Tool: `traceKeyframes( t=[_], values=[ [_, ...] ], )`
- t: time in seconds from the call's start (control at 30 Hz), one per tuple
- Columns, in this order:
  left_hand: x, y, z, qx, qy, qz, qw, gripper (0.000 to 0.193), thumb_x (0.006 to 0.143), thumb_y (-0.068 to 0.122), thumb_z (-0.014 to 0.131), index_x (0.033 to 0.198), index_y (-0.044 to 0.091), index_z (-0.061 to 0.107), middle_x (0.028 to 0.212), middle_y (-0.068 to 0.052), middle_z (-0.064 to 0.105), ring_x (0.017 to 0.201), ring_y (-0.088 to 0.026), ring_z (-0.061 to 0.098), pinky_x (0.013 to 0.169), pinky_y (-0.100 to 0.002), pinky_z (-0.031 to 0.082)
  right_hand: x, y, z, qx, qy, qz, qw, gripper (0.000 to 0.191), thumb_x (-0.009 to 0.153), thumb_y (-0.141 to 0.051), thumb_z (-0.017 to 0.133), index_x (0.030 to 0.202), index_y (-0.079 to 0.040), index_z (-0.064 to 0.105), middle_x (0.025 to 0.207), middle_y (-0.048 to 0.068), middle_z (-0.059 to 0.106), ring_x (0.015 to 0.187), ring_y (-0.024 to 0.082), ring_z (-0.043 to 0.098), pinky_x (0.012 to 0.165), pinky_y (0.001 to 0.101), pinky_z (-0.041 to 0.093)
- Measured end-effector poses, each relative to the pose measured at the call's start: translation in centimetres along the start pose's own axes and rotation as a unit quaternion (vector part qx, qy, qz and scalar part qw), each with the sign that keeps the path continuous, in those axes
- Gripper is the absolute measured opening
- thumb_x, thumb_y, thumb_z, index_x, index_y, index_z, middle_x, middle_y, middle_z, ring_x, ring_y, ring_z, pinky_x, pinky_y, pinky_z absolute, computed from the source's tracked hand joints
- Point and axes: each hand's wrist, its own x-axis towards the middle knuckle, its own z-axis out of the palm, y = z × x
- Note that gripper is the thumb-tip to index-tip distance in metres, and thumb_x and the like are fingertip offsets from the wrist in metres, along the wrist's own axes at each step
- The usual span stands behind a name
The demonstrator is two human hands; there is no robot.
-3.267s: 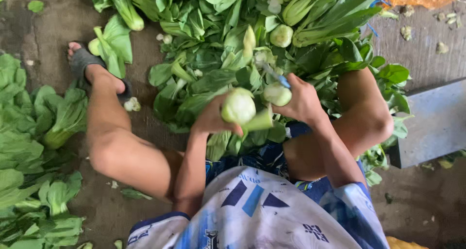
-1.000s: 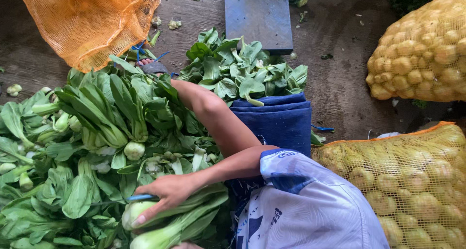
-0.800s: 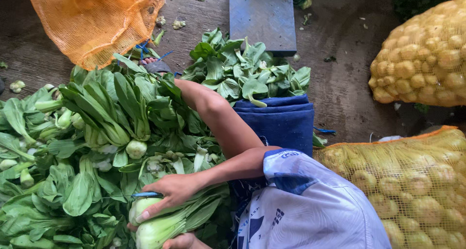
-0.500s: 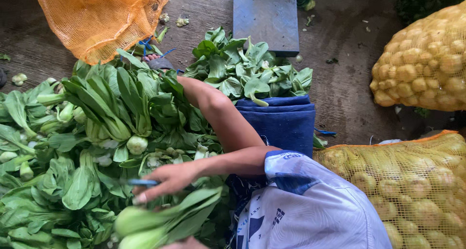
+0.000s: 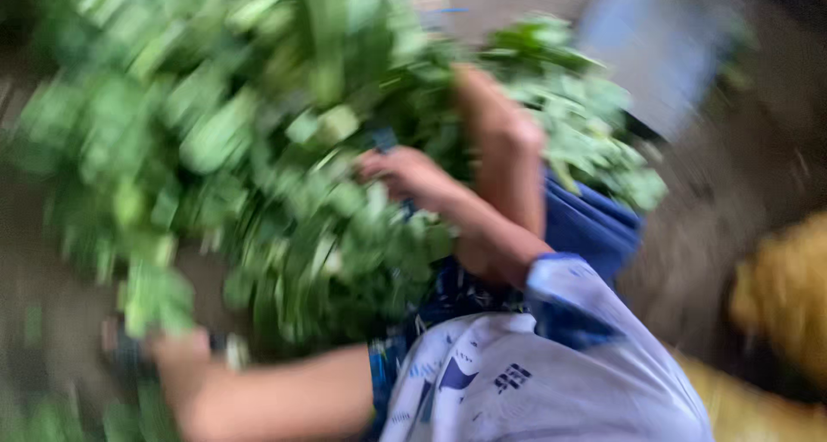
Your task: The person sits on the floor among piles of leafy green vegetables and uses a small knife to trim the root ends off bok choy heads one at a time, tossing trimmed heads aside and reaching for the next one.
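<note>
A produce-sorting spot, likely a market floor or vegetable stall: a big blurred heap of loose green leafy vegetables [image 5: 258,166] lies straight on bare grey concrete ground [image 5: 715,227], with a yellow mesh sack [image 5: 784,304] alongside.

We see the pile of greens [image 5: 258,166] only as motion-smeared streaks, its top cut by the frame's edge. Below the pile, our left hand [image 5: 177,360] is blurred (grip unreadable), and our right hand [image 5: 405,175] sinks fingertips-first into the leaves.
</note>
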Motion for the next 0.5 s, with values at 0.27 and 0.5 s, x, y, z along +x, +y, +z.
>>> traceKeyframes(
  t=[0.27, 0.5],
  values=[
    [-12.1, -4.5, -11.3, -0.3, 0.176, -0.011, 0.937, 0.106, 0.08, 0.08, 0.055, 0.158, 0.017, 0.02, 0.165, -0.01, 0.024, 0.149, -0.03, 0.03, 0.123, -0.056, 0.027, 7.3, -1.9, 4.2, 0.02, -0.044, 0.058, 0.997, 0.02, 0.11, -0.021, 0.062, 0.093, -0.021, 0.052, 0.078, -0.008, 0.047, 0.056, 0.005, 0.033, 0.05, 0.0224, 0.024],
    [-10.2, 1.6, -15.0, -0.414, 0.262, 0.09, 0.867, 0.111, 0.078, 0.083, 0.055, 0.16, 0.019, 0.017, 0.168, -0.01, 0.021, 0.152, -0.03, 0.028, 0.125, -0.058, 0.025, 10.2, 1.8, 4.0, 0.04, -0.157, 0.038, 0.986, 0.025, 0.121, -0.024, 0.048, 0.102, -0.012, 0.058, 0.093, -0.001, 0.059, 0.06, 0.007, 0.035, 0.059, 0.0234, 0.031]
  ],
)
